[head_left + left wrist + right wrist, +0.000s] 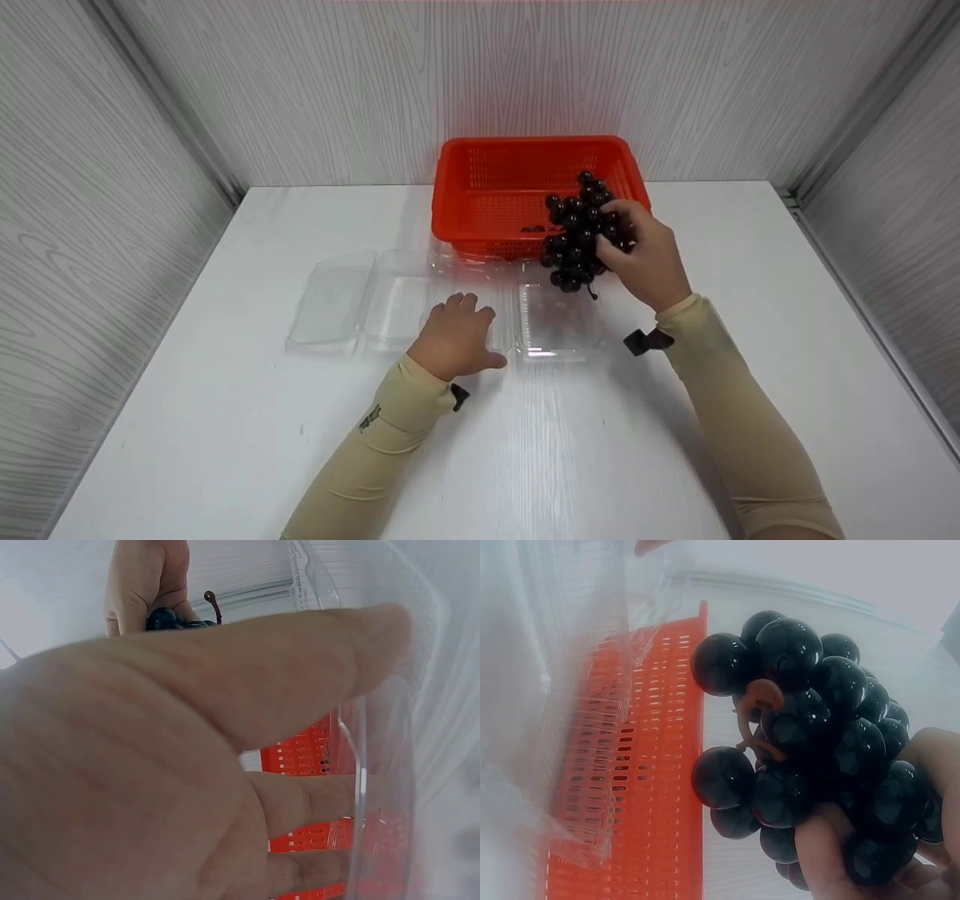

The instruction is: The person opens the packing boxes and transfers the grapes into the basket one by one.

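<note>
My right hand grips a bunch of dark grapes above the near right corner of a red basket. A small curved stem sticks out among the glossy grapes in the right wrist view. Over the clear plastic boxes my left hand spreads its fingers, and nothing is gripped in it. In the left wrist view, its thumb and fingers lie near a clear box edge; whether they touch it I cannot tell. The right-hand clear box lies below the grapes.
Another clear plastic box section lies to the left on the white table. Small dark things show inside the basket, partly hidden by the grapes. Pale wood-grain panels rise behind and on both sides.
</note>
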`<state>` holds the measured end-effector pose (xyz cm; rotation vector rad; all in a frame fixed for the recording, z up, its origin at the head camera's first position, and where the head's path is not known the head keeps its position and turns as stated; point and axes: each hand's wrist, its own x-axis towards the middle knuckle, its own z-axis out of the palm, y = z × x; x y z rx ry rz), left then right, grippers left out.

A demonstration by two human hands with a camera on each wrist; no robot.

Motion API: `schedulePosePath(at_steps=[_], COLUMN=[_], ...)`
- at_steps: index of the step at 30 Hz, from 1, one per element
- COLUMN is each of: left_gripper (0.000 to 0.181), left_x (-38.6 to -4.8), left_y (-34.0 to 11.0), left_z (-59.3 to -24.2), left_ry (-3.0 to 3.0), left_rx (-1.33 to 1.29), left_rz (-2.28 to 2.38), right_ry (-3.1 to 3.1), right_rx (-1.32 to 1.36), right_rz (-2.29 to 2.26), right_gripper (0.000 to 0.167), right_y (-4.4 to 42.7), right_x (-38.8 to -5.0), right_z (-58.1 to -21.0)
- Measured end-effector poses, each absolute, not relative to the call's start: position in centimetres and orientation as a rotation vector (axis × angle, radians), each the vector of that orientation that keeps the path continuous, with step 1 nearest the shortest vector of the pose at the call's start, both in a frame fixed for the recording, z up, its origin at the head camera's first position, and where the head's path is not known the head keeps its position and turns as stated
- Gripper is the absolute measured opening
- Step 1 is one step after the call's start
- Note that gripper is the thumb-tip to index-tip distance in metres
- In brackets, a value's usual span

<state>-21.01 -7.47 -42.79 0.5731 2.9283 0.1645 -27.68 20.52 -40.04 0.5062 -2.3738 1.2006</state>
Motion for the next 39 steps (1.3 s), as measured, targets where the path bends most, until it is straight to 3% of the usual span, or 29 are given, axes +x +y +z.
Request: schedulePosePath(at_steps=[39], left_gripper=[0.065], left_x=[-21.2], left_y=[-7.3], left_z=[-42.9], left_ry=[2.937], left_rx=[0.581], left_rz=[0.158], right_ry=[-2.300], right_rx=[0.260], right_rz=[1.757], right_gripper=[0.033], right_y=[17.9], right_x=[-35.4], right_z=[-39.3])
